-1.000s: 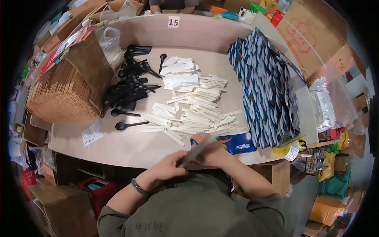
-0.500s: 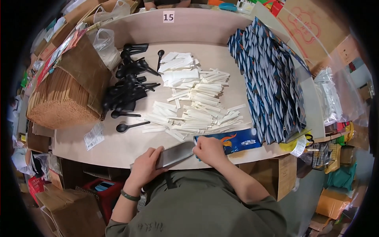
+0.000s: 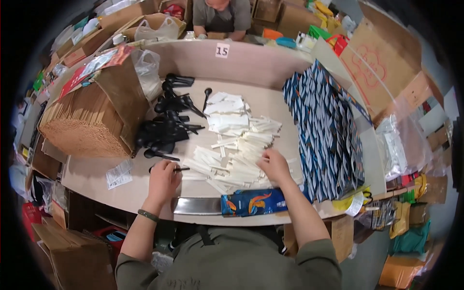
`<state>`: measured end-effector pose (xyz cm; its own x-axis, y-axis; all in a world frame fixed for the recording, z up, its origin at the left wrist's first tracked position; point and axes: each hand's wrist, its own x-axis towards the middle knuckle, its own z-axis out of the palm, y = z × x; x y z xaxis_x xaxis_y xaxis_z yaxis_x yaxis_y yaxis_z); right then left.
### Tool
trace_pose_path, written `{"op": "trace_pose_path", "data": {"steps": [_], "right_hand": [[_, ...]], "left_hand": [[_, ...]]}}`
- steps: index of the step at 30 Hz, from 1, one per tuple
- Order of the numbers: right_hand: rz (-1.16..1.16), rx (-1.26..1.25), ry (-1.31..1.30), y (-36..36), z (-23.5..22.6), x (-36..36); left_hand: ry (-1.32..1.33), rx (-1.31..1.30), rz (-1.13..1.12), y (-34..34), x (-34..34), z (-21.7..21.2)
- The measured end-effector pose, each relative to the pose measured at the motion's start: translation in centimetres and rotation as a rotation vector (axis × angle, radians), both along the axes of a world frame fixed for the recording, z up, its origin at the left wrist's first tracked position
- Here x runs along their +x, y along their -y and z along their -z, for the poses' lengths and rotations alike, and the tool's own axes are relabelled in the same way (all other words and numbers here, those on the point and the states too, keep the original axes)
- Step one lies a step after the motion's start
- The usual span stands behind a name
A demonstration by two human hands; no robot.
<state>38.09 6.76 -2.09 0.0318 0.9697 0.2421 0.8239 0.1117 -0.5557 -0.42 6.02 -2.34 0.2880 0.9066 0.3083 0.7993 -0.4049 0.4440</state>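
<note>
Black plastic spoon (image 3: 166, 169), light, stiff and best taken by its thin handle, lies on the bench (image 3: 96, 179) under the left hand (image 3: 163, 180), fingers closing on it, while the right hand (image 3: 273, 164) pinches white paper-wrapped sticks (image 3: 241, 162).

Black plastic spoons (image 3: 166, 128) piled next to plain white paper packets (image 3: 237, 150) on a pale beige counter (image 3: 96, 179). The pouches (image 3: 326, 133) are dark blue with white zigzag stripes; the flat pouch (image 3: 253, 202) is blue with orange splashes and a silver end.
</note>
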Motion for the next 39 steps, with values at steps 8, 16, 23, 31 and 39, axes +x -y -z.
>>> {"op": "trace_pose_path", "data": {"steps": [8,16,23,31,39], "right_hand": [[-0.286,0.03,0.21,-2.2,-2.4,-2.4],[-0.142,-0.312,0.43,-12.0,-6.2,-7.1],[-0.149,-0.182,0.389,-13.1,-3.1,-6.8],[-0.418,-0.385,0.455,-2.5,-4.1,-13.6],[-0.15,-0.043,0.277,-9.2,-3.7,-7.7]], "left_hand": [[0.076,0.073,-0.098,-0.6,-0.2,0.7],[0.095,0.092,-0.105,-0.5,-0.1,0.0],[0.104,0.103,-0.083,-0.6,-0.2,0.6],[0.112,0.093,-0.077,-1.3,-0.2,0.6],[0.091,0.069,-0.107,-0.8,-0.2,0.3]]}}
